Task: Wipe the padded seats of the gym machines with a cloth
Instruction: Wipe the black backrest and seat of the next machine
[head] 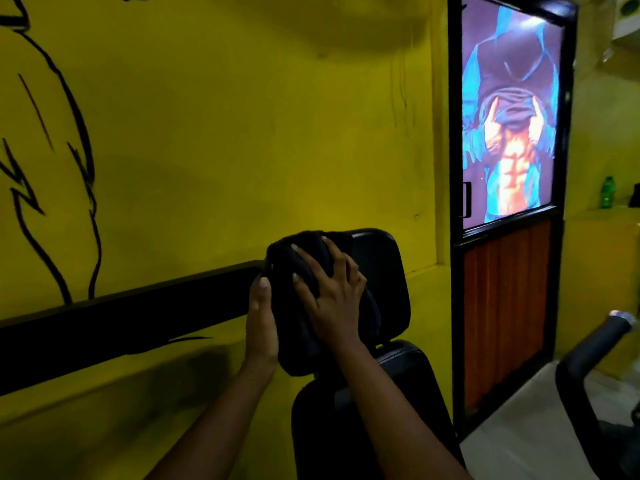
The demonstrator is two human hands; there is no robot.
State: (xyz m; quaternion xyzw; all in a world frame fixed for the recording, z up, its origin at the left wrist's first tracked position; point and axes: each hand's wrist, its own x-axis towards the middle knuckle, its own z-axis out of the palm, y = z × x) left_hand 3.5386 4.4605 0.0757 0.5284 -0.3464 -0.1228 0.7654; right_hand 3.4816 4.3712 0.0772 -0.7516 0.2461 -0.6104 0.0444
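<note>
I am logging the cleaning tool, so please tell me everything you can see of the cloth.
The cloth is black, soft-looking and bunched in thick folds. It lies over the upper left part of the upright black back pad. The right hand presses on it with spread fingers; the left hand touches its left edge.

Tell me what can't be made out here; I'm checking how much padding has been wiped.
Head view only.
Pad: left part covered by cloth and right hand; black on black, dirt or wetness unreadable.
Left hand: fingers hidden behind the pad's edge.
Seat: cut off by the bottom edge, crossed by the forearm.
Bottle: too small, label unreadable.
</note>
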